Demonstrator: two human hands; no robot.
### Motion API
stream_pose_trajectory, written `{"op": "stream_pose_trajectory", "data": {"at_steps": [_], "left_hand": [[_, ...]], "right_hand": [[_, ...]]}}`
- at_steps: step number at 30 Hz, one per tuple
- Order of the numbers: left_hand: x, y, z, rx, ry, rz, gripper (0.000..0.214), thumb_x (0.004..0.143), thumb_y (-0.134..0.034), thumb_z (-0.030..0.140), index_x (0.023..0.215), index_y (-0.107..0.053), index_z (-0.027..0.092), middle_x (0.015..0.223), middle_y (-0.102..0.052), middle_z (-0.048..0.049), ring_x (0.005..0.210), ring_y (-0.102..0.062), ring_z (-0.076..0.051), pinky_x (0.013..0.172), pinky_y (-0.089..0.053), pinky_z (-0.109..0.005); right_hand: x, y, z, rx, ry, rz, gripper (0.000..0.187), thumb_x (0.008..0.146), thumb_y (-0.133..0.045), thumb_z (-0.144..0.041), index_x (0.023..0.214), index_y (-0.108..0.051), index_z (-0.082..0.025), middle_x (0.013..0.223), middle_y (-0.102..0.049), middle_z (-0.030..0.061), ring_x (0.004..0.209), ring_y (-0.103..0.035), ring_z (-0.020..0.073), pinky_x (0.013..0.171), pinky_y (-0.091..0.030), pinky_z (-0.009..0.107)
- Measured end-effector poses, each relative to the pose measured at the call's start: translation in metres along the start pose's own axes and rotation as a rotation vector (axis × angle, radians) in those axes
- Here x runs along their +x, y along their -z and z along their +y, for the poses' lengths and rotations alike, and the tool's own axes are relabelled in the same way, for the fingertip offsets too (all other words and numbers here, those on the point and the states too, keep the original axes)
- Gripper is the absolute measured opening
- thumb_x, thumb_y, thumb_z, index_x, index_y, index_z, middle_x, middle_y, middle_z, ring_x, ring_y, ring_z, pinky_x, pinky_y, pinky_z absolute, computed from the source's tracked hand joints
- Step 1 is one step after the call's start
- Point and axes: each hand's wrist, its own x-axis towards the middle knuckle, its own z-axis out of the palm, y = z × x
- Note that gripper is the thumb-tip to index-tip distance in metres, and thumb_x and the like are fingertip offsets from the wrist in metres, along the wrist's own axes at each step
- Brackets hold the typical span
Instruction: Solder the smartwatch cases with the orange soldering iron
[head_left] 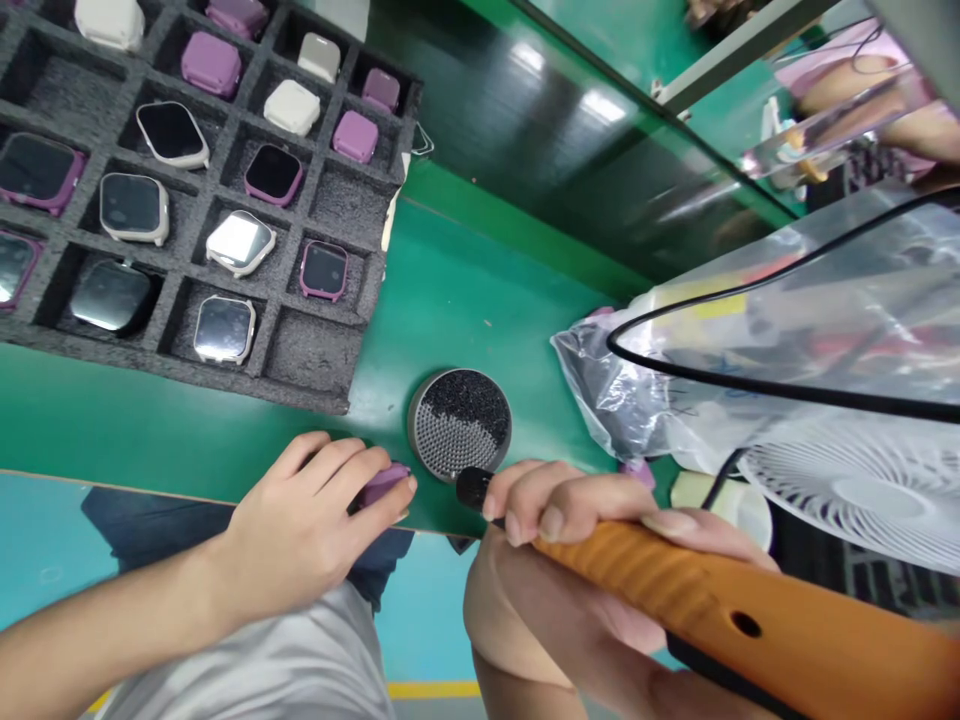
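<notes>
My left hand [300, 530] pinches the light, slick purple smartwatch [384, 484] by its edges; my right hand [570, 510] grips an orange tool handle [720, 600]

The left forearm [97, 640] angles in from the lower edge to the left hand [300, 530], its back facing up, with curled fingers [334, 465] and thumb closing in a firm pinch. Just beside it, apart and not touching, the right hand [555, 560] wraps in a tight, horizontal grip above the right forearm [517, 690].
</notes>
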Motion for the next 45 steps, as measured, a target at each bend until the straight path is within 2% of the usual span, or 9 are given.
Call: {"op": "stream_pose_trajectory", "data": {"at_steps": [5, 9, 14, 17, 23, 29, 32, 43, 45], "left_hand": [[-0.001, 0.003, -0.002, -0.012, -0.017, 0.011, 0.033, 0.106, -0.062, 0.021, 0.136, -0.074, 0.024, 0.131, -0.073, -0.0073, 0.114, -0.062, -0.027, 0.097, -0.046, -0.047], [-0.001, 0.004, -0.004, -0.023, -0.067, 0.022, 0.04, 0.102, -0.054, 0.011, 0.134, -0.075, 0.023, 0.136, -0.073, -0.0082, 0.115, -0.062, -0.028, 0.098, -0.045, -0.048], [-0.001, 0.003, -0.004, -0.033, -0.048, 0.018, 0.038, 0.103, -0.056, 0.014, 0.135, -0.074, 0.023, 0.132, -0.073, -0.0084, 0.115, -0.062, -0.029, 0.099, -0.045, -0.048], [0.001, 0.003, -0.003, -0.045, -0.043, 0.036, 0.035, 0.104, -0.056, 0.015, 0.132, -0.075, 0.024, 0.131, -0.074, -0.0075, 0.115, -0.063, -0.028, 0.1, -0.046, -0.047], [0.004, 0.003, -0.003, -0.051, -0.028, 0.094, 0.03, 0.105, -0.056, 0.016, 0.125, -0.077, 0.022, 0.128, -0.075, -0.0071, 0.112, -0.065, -0.026, 0.098, -0.047, -0.045], [0.005, 0.002, -0.003, -0.069, -0.028, 0.089, 0.034, 0.108, -0.049, 0.015, 0.127, -0.077, 0.022, 0.128, -0.076, -0.0068, 0.113, -0.064, -0.027, 0.098, -0.046, -0.046], [0.004, 0.002, -0.003, -0.083, -0.025, 0.09, 0.034, 0.108, -0.05, 0.014, 0.127, -0.077, 0.021, 0.128, -0.076, -0.0073, 0.113, -0.064, -0.027, 0.098, -0.046, -0.047], [0.004, 0.004, -0.001, -0.12, 0.045, 0.073, 0.027, 0.11, -0.059, 0.022, 0.131, -0.075, 0.023, 0.132, -0.075, -0.0054, 0.112, -0.063, -0.025, 0.095, -0.045, -0.044], [0.006, 0.004, 0.0, -0.152, 0.084, 0.084, 0.022, 0.11, -0.064, 0.027, 0.129, -0.075, 0.023, 0.132, -0.076, -0.0046, 0.113, -0.064, -0.025, 0.094, -0.046, -0.044]], "right_hand": [[0.0, -0.003, -0.009, -0.073, -0.043, 0.016, 0.038, 0.104, -0.057, -0.061, 0.119, -0.066, -0.027, 0.086, -0.066, -0.0018, 0.064, -0.06, 0.0176, 0.055, -0.055, 0.043], [0.0, -0.001, -0.012, -0.062, 0.084, -0.067, 0.026, 0.109, -0.049, -0.042, 0.123, -0.064, -0.027, 0.086, -0.064, -0.0036, 0.061, -0.06, 0.0147, 0.049, -0.053, 0.036], [-0.001, 0.013, -0.002, -0.04, 0.049, -0.231, 0.037, 0.11, -0.038, -0.053, 0.132, -0.061, -0.036, 0.075, -0.059, -0.0037, 0.058, -0.06, 0.0182, 0.048, -0.056, 0.04], [-0.003, 0.019, 0.005, -0.008, 0.041, -0.327, 0.035, 0.109, -0.038, -0.049, 0.132, -0.061, -0.037, 0.078, -0.06, -0.0025, 0.059, -0.06, 0.0196, 0.05, -0.058, 0.042], [-0.013, 0.014, 0.009, 0.005, -0.011, -0.237, 0.037, 0.107, -0.046, -0.056, 0.136, -0.058, -0.036, 0.081, -0.059, -0.0021, 0.062, -0.06, 0.0208, 0.054, -0.058, 0.046], [-0.006, 0.006, 0.007, -0.053, 0.03, -0.259, 0.033, 0.106, -0.049, -0.055, 0.131, -0.061, -0.037, 0.077, -0.058, -0.0039, 0.057, -0.057, 0.0184, 0.051, -0.055, 0.041], [-0.006, -0.001, 0.001, -0.104, 0.008, -0.188, 0.031, 0.104, -0.054, -0.053, 0.129, -0.062, -0.038, 0.078, -0.058, -0.0043, 0.059, -0.057, 0.0182, 0.051, -0.055, 0.04], [-0.015, -0.007, -0.002, -0.117, -0.016, 0.014, 0.028, 0.109, -0.041, -0.038, 0.124, -0.064, -0.034, 0.08, -0.058, -0.0038, 0.06, -0.058, 0.0181, 0.049, -0.053, 0.042], [-0.014, -0.006, -0.002, -0.107, -0.016, -0.035, 0.027, 0.109, -0.042, -0.039, 0.124, -0.064, -0.035, 0.08, -0.058, -0.0043, 0.06, -0.058, 0.0178, 0.05, -0.053, 0.042]]}}
